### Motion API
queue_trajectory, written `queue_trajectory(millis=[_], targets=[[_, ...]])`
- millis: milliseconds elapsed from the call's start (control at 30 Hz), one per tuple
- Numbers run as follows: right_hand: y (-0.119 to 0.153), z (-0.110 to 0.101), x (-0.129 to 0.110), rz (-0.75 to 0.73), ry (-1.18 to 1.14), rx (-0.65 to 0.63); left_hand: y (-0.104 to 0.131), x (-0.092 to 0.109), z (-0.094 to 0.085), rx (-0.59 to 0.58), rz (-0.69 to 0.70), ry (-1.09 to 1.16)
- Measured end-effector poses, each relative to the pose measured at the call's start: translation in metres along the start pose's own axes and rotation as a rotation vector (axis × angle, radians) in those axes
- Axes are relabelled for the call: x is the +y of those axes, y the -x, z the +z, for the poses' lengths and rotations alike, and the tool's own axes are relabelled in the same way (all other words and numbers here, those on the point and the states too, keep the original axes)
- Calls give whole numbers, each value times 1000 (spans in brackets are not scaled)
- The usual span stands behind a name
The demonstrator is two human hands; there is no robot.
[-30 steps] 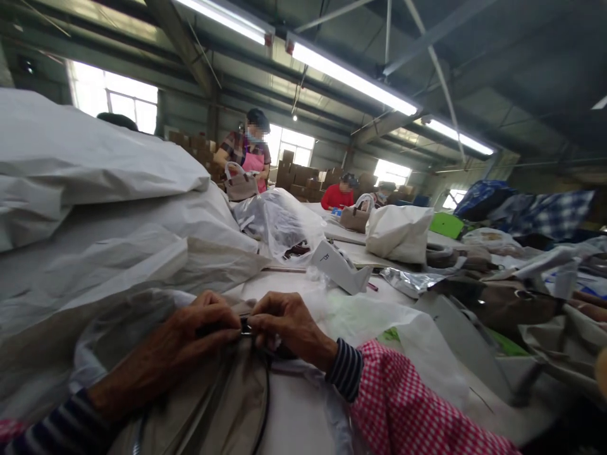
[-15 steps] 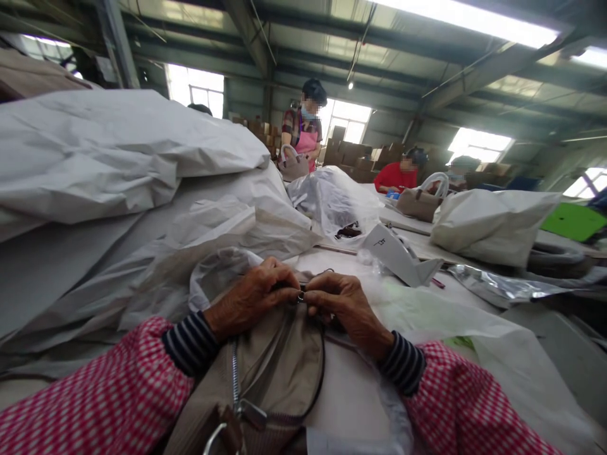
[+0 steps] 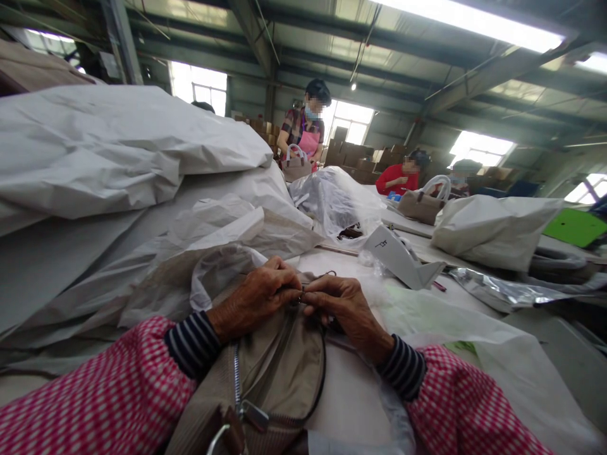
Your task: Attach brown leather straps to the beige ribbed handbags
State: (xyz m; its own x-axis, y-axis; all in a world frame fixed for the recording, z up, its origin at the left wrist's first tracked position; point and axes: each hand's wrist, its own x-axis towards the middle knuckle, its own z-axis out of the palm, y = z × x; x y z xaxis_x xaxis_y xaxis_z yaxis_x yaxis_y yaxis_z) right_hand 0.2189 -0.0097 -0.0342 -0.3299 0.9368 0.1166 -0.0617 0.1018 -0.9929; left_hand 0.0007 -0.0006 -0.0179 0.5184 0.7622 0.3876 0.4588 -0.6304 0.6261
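A taupe fabric bag [image 3: 284, 360] lies before me with its zip [image 3: 237, 379] undone and the lining showing. At its far end my left hand [image 3: 258, 294] and my right hand [image 3: 344, 309] meet fingertip to fingertip. Both are closed in a pinch on a small metal fitting [image 3: 301, 294], mostly covered by the fingers, so its exact kind cannot be made out. A metal zip pull [image 3: 255, 415] hangs at the near end, beside a brown strap with a metal ring [image 3: 219, 437].
White wrapping sheets [image 3: 118, 151] are heaped at the left. Ahead lie a clear plastic bag [image 3: 336, 196] and a folded white card [image 3: 398, 253]. Thin translucent sheeting [image 3: 474, 328] spreads to the right. A person in a pink apron [image 3: 308, 142] and others work beyond, near finished handbags [image 3: 422, 205].
My fingers have closed further over the metal fitting, so less of it shows. The bag stays in place. Across the table, the person in red has raised a hand.
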Motion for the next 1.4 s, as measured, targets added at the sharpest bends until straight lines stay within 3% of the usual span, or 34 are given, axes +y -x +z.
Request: queue_trajectory(millis=[400,700,933,1267,1400], targets=[[-3,7,4,28,-34,52,0,-1,4,12,-52,-17],[-3,3,3,7,-120,-12,2,-4,-6,-135,-1,113],[-3,7,3,7,-137,38,0,-10,-2,-105,-39,23],[-5,10,17,0,-169,-7,2,-24,2,-239,-37,41],[-6,10,18,5,-172,-10,3,-22,-1,-274,-67,110]])
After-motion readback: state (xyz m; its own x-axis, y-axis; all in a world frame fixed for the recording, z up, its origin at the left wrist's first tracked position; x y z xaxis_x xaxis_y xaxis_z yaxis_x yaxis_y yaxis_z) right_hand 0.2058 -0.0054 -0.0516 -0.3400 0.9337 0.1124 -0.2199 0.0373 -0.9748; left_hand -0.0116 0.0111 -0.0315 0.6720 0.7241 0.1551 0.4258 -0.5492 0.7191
